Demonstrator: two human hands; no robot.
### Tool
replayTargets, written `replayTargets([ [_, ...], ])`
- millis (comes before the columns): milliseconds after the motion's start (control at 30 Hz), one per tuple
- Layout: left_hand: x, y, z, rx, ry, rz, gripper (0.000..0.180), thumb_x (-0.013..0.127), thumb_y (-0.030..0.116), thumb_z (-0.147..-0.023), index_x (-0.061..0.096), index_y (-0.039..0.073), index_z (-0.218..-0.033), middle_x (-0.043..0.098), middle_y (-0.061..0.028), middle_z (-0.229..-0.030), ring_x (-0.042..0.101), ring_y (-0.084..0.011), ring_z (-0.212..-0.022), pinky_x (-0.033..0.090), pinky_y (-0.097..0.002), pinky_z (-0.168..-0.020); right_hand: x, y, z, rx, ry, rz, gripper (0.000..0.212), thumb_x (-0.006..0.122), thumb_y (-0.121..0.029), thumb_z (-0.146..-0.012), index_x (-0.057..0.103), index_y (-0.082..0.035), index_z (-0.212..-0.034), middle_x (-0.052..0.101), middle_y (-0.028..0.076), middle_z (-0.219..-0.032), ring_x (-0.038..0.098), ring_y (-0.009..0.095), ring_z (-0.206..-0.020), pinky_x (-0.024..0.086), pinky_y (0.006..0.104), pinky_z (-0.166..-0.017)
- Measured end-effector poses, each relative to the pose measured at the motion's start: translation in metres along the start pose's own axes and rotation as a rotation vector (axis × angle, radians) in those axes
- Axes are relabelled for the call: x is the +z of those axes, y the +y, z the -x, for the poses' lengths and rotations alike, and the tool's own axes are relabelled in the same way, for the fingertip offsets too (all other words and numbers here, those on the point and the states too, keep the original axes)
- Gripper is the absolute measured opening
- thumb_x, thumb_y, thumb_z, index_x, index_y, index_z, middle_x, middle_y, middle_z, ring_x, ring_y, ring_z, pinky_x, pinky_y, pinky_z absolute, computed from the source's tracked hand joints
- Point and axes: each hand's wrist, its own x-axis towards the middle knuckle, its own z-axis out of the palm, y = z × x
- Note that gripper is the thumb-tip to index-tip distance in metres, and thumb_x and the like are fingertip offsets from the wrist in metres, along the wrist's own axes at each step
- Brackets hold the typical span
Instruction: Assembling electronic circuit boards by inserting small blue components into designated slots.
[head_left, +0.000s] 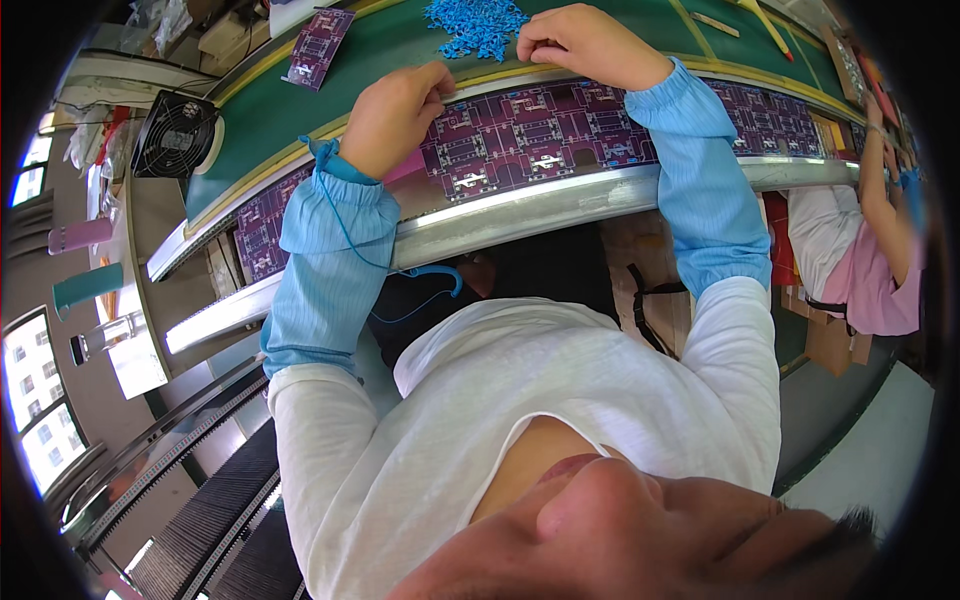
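Observation:
My left hand point(392, 118) is closed in a pinch over the left end of a purple circuit board panel point(540, 135). Whatever its fingertips hold is hidden or too small to name. My right hand point(595, 45) is above the panel's far edge, its fingers curled beside a heap of small blue components point(472, 26). I cannot make out what is between those fingers. A blue wrist strap point(345, 165) with a coiled cord circles my left wrist, and light blue sleeve covers point(700, 180) wrap both forearms.
The panels lie along a metal rail point(530, 205) beside a green work surface point(390, 40). A separate purple board point(318, 47) rests at far left, near a black fan point(176, 135). Pen-like tools point(768, 30) lie far right. Another person's arm point(880, 170) is at right.

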Motion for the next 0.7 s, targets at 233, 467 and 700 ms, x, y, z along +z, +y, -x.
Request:
replayTargets([
  [233,0.013,-0.022,-0.024,-0.021,0.224,-0.025,0.026,0.075,0.014,-0.086,0.068,0.008,-0.11,0.064,-0.0107,-0.1,0.068,-0.033,-0.092,0.054,-0.0442,-0.077,0.016,-0.005,0.005,0.063,-0.104,0.007,0.011,0.073,-0.016,-0.091,0.07,-0.005,-0.092,0.068,0.011,-0.079,0.066,0.027,-0.071,0.052,0.0397,-0.065],
  [467,0.037,-0.034,-0.056,0.006,0.276,-0.088,0.02,0.074,0.019,-0.09,0.07,0.009,-0.106,0.067,-0.0116,-0.099,0.068,-0.0336,-0.092,0.054,-0.0436,-0.076,0.017,-0.011,0.005,0.073,-0.157,0.111,0.008,0.072,-0.019,-0.087,0.073,-0.011,-0.089,0.069,0.006,-0.077,0.069,0.027,-0.075,0.054,0.0419,-0.067],
  [700,0.038,-0.037,-0.056,0.029,0.332,0.043,0.012,0.074,0.01,-0.091,0.071,0.002,-0.101,0.071,-0.0135,-0.091,0.07,-0.0255,-0.08,0.055,-0.0353,-0.073,0.02,-0.014,0.005,-0.011,-0.097,0.175,0.007,0.071,-0.015,-0.088,0.067,-0.009,-0.088,0.064,0.006,-0.082,0.066,0.026,-0.075,0.051,0.0405,-0.065],
])
